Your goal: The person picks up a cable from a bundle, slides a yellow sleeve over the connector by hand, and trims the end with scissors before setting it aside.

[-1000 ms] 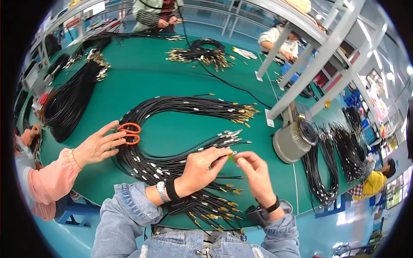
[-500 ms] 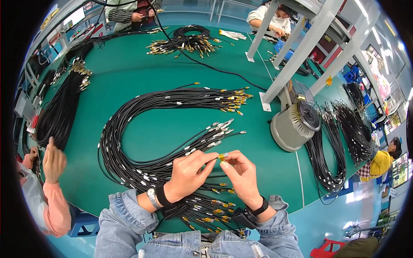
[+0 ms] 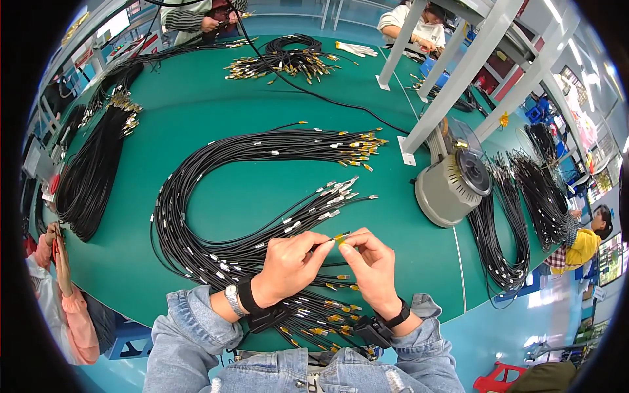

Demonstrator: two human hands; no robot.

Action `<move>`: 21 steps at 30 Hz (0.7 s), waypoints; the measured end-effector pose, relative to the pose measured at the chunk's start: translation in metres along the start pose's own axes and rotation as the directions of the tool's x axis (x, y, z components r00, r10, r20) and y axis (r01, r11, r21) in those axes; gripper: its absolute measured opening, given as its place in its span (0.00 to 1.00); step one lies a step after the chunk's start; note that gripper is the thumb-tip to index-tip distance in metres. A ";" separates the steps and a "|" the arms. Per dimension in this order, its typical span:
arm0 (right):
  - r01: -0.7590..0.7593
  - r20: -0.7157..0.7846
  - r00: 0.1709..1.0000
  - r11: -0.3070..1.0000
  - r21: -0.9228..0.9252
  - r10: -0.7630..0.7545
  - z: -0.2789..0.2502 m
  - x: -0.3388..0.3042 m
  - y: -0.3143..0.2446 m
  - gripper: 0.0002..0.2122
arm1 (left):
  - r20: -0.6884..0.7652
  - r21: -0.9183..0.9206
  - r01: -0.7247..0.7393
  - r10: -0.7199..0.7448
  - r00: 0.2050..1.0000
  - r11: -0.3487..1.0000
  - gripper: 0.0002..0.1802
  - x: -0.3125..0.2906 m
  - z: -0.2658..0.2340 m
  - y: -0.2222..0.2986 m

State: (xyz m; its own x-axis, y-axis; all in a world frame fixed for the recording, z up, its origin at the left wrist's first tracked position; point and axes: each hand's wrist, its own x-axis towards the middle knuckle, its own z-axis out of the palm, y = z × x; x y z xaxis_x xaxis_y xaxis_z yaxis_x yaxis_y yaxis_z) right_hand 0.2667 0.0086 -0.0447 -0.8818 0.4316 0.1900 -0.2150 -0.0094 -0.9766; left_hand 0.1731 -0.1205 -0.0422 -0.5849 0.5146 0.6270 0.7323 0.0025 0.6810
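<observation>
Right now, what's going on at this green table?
A person in a denim jacket holds a black cable in the left hand while the right hand pinches a yellow piece at its end. A curved bundle of black cables lies on the green table, and a grey machine stands to the right. Another cable bundle lies far left.

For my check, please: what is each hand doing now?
Left hand: closed, pinching a black cable.
Right hand: closed on the yellow piece at its end.

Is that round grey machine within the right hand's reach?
Probably yes: only green tabletop seems to lie between the right hand and the grey machine, though that hand pinches a yellow tag.
</observation>
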 end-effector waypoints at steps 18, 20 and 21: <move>-0.018 -0.003 1.000 1.000 0.000 0.018 0.001 -0.001 -0.002 0.03 | 0.257 -0.173 0.359 -0.310 0.915 0.917 0.09 0.000 -0.004 0.006; -0.016 -0.004 1.000 1.000 0.002 0.016 0.002 -0.001 -0.002 0.02 | 0.266 -0.184 0.368 -0.314 0.911 0.911 0.09 0.000 -0.005 0.006; -0.027 -0.014 1.000 1.000 0.013 0.028 0.002 -0.002 -0.003 0.03 | 0.276 -0.195 0.377 -0.318 0.907 0.905 0.09 0.000 -0.005 0.006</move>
State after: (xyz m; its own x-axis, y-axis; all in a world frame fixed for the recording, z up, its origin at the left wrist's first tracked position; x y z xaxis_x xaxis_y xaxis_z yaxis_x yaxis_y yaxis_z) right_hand 0.2679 0.0058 -0.0422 -0.8814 0.4438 0.1615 -0.1961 -0.0328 -0.9800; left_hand 0.1755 -0.1250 -0.0362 -0.6671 0.7025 0.2480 0.3746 0.0285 0.9268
